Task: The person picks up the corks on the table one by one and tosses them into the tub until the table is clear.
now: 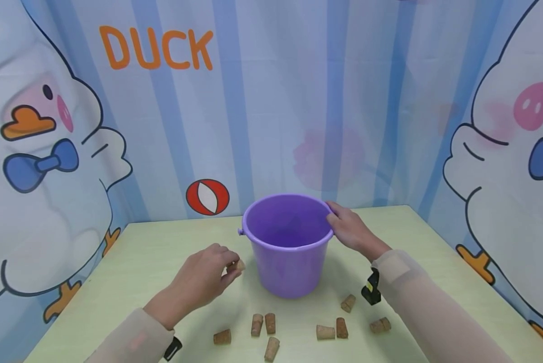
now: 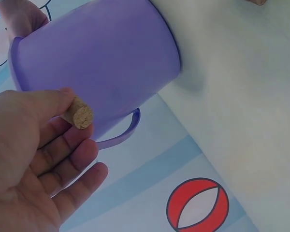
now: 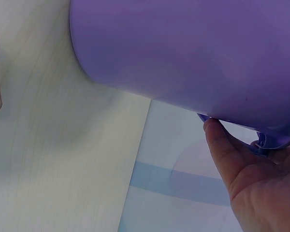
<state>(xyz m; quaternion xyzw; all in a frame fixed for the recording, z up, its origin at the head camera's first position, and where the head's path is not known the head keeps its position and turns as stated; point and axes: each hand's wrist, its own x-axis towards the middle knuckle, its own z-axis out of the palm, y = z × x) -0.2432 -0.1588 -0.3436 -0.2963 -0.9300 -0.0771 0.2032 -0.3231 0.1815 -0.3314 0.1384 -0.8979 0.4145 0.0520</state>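
Between thumb and fingertips, my left hand [image 1: 199,278] pinches a cork [image 2: 82,116], held just left of a purple bucket [image 1: 291,272]. The cork's round end faces the left wrist camera, and the other fingers of that hand [image 2: 43,159] are spread loosely. My right hand [image 1: 352,228] grips the bucket at the right of its rim. In the right wrist view, its fingers [image 3: 224,150] reach under the rim beside the bucket's handle. The bucket stands upright on the table, and its deep inside shows only purple walls in the head view.
Several loose corks lie on the pale table [image 1: 162,252] in front of the bucket, among them one cork [image 1: 222,337] at left and another cork [image 1: 380,325] under the right forearm. A duck-print curtain [image 1: 276,101] hangs behind the table.
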